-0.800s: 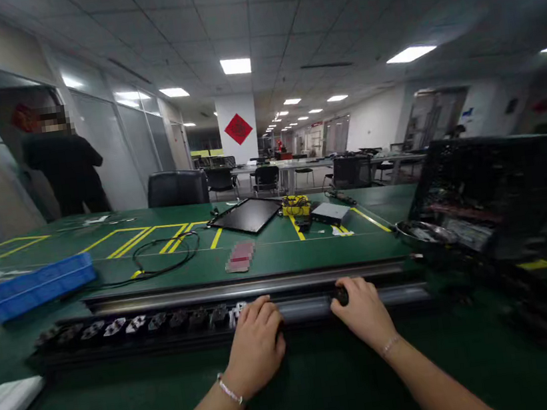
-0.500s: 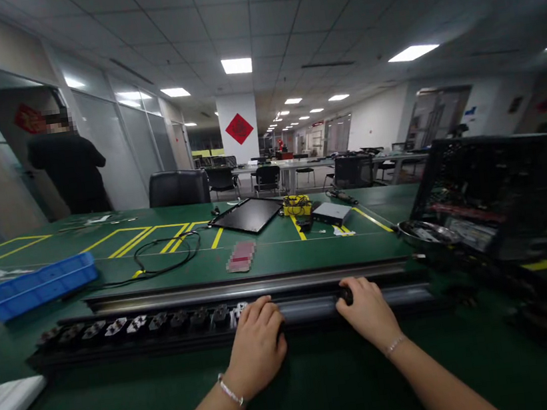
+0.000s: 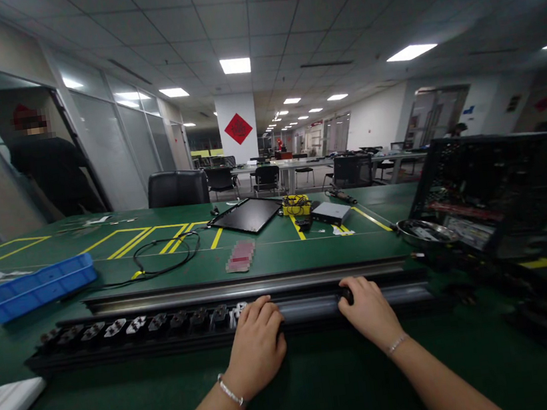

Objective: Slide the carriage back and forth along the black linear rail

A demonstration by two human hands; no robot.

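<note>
Two hands work over a black rail (image 3: 312, 307), which lies left to right on the green surface (image 3: 280, 254). With the dial centred between the hands, a row of modules (image 3: 137, 325) fills the rail's nine o'clock side; its three o'clock side shows bare channel. The left hand (image 3: 254, 332) bends over the end of the row, fingers curled down; its own back hides the fingertips, so I cannot tell whether they pinch anything. The right hand (image 3: 367, 310), at three o'clock, pinches a black part (image 3: 347, 296) between thumb and fingers, over the channel. Just beyond, at twelve, runs a metal strip (image 3: 244, 289). A blue bin (image 3: 37, 290) sits at ten, a screen (image 3: 249, 215) near eleven, a bowl (image 3: 425, 232) at two.
</note>
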